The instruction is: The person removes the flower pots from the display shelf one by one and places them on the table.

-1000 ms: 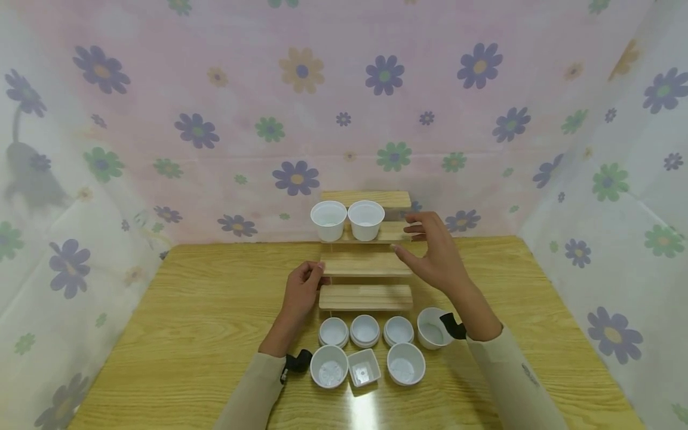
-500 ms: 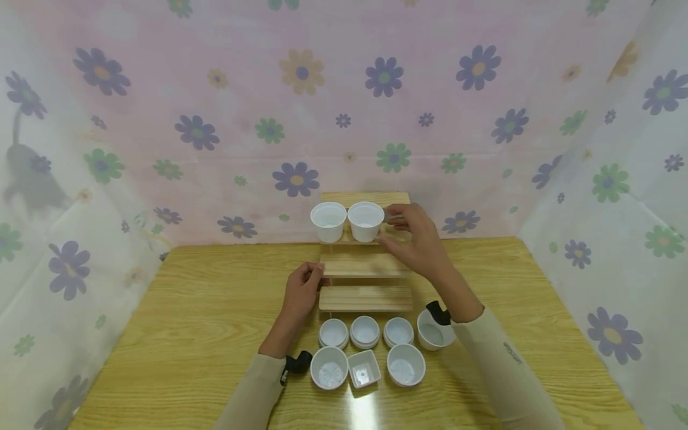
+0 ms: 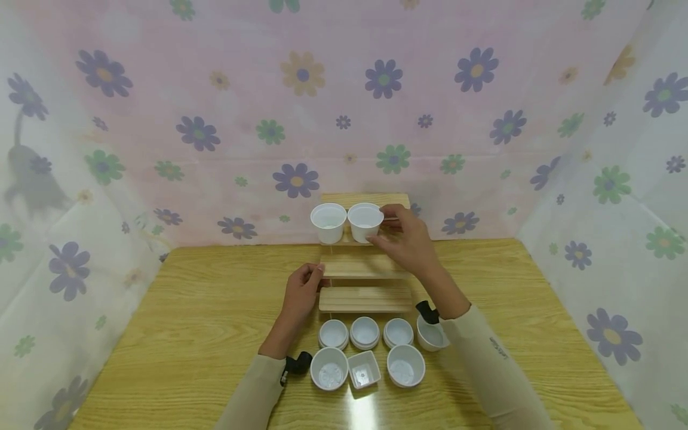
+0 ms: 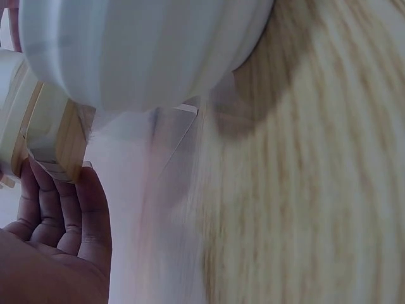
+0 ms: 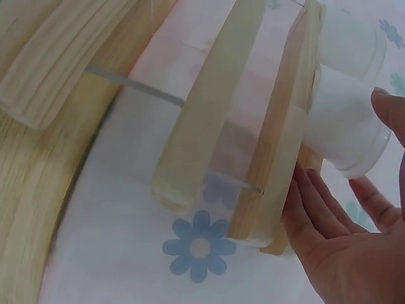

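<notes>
A stepped wooden stand (image 3: pixel 365 298) sits mid-table with two white cups on its third step, the left cup (image 3: pixel 328 222) and the right cup (image 3: pixel 365 221). My right hand (image 3: pixel 395 230) reaches in from the right. Its thumb and fingers close round the right cup (image 5: pixel 345 126), the right hand (image 5: pixel 342 247) lying beside the stand's end (image 5: pixel 209 120). My left hand (image 3: pixel 306 282) grips the left end of the second step; in the left wrist view the left hand's fingers (image 4: pixel 63 209) curl against that wooden end (image 4: pixel 57 139).
Several small white cups stand in front of the stand: a row of low round ones (image 3: pixel 365 331), another (image 3: pixel 430 337) under my right wrist, and a square cup (image 3: pixel 364 368) between two round ones. Flowered cloth walls close in the wooden table (image 3: pixel 188 310).
My right hand has moved left, from open beside the stand's right end to closed round the right cup. The left hand and both cups have stayed where they were.
</notes>
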{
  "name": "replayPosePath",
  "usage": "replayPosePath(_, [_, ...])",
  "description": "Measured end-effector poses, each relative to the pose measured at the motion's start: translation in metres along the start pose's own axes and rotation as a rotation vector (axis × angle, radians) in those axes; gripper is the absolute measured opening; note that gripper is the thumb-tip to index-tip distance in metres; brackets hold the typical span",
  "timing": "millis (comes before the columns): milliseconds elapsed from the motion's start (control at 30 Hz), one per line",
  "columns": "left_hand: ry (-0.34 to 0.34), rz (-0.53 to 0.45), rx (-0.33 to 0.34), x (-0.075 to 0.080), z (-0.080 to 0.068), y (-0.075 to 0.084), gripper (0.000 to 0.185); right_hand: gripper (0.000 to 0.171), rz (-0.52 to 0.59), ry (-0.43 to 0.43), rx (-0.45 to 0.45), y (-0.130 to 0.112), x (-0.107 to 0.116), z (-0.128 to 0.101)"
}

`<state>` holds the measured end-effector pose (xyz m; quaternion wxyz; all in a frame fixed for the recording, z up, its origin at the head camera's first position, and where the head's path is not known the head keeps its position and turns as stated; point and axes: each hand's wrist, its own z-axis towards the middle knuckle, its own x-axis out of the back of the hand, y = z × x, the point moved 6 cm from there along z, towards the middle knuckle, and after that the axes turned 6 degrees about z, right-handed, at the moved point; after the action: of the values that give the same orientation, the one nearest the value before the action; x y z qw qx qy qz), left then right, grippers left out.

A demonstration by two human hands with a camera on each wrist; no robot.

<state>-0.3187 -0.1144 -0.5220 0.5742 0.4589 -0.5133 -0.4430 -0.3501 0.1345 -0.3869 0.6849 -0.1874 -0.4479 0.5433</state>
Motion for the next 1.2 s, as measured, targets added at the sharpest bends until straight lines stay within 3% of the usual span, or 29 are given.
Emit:
replayPosePath(233, [0.002,-0.001,0.001,0.001,0.001,-0.001,0.027,0.082,-0.037,0.008,-0.097,0.001,-0.006,0.005])
replayPosePath(400, [-0.003,-0.006,0.002,0.001,0.001,-0.001,0.028,0.09,-0.05,-0.005,-0.145,0.0,-0.009,0.009])
replayPosePath(767, [-0.008,-0.026,-0.014,-0.001,0.002,0.003,0.028,0.075,-0.073,-0.012,-0.159,0.001,-0.014,0.013])
replayPosePath(1200, [-0.005,-0.032,-0.017,0.0,0.003,0.0,0.025,0.072,-0.061,-0.022,-0.173,-0.002,-0.01,0.007])
